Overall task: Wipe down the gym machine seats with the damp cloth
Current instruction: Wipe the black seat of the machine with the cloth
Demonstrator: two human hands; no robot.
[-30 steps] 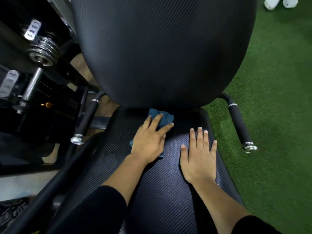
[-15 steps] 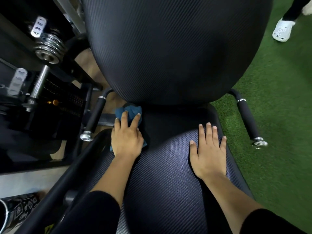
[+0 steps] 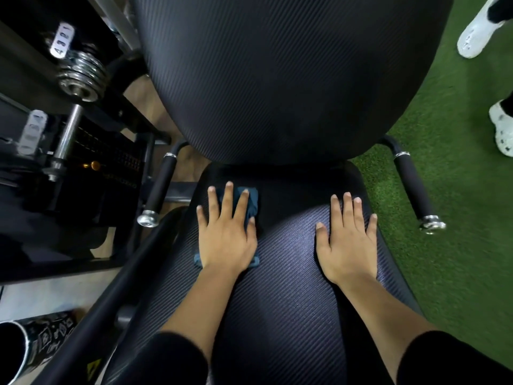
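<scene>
A: Left hand (image 3: 226, 237) has pulled the dark teal folded cloth (image 3: 251, 202) back in from the 9 o'clock edge; right hand (image 3: 348, 243) hasn't moved.
B: Hand states?
A: Both flat, fingers splayed. Left presses the cloth onto the black ribbed vinyl seat pad (image 3: 277, 301) at its 10 o'clock corner. Right braces on bare pad at 2.
B: Cloth orientation?
A: Long axis 12–6 under the palm, far end towards the black padded backrest (image 3: 277, 79). I'd keep the palm flat, overlap strokes and reach the rear crease.

To our right we see green turf (image 3: 458, 190) with white shoes (image 3: 474, 37); to our left, steel weight plates (image 3: 80, 76) over pale floor (image 3: 50, 295).
</scene>
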